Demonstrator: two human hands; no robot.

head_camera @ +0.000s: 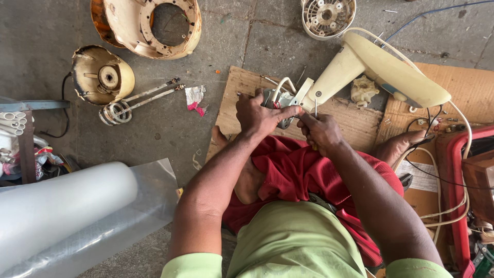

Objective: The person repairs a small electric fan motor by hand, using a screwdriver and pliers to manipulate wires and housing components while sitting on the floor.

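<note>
My left hand [260, 114] grips a small grey metal part [271, 98] with wires at the lower end of a cream fan stand [370, 69]. My right hand [320, 133] is closed around a thin screwdriver [315, 109] whose tip points up at the stand's neck, just beside the metal part. A white cable [282, 84] loops out of the part. The stand lies tilted across brown cardboard [355, 121] on the concrete floor. My legs in red cloth sit below both hands.
A cream fan housing [146, 25] and a round motor cover [100, 74] lie at the upper left, with a coiled heating element [136, 103] nearby. A white grille piece [328, 16] sits at the top. A clear plastic roll [67, 211] is at left, a red box [455, 190] at right.
</note>
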